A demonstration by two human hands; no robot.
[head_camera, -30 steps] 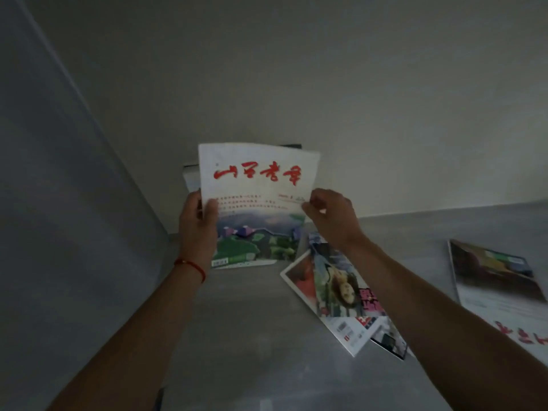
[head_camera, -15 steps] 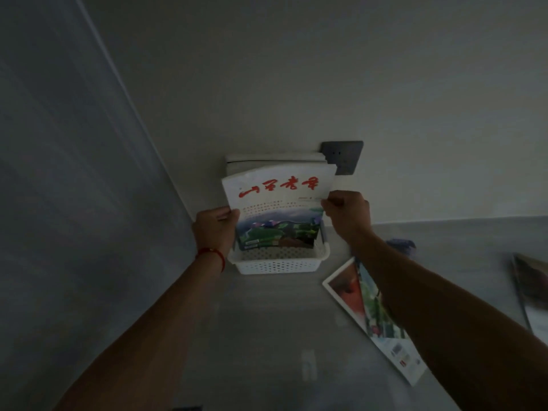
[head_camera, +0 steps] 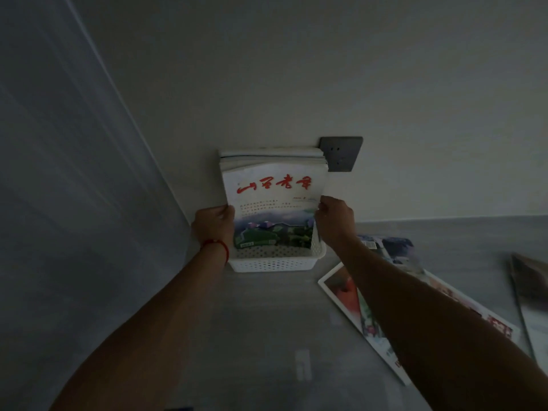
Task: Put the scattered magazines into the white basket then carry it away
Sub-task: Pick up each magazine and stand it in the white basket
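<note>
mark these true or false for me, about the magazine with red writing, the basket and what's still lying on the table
1. Both hands hold the magazine with red writing by its side edges. True: left hand, right hand.
2. Its lower end is inside the white basket. True.
3. The basket holds no other magazines. False: a stack stands behind this one.
4. The basket sits in the middle of the table. False: it is against the wall, below a grey wall socket.
5. No loose magazines remain. False: several lie to the right.

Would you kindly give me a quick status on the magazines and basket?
Both hands, left and right, grip the magazine upright in the white basket. Loose magazines on the counter. Nothing in the way.
</note>
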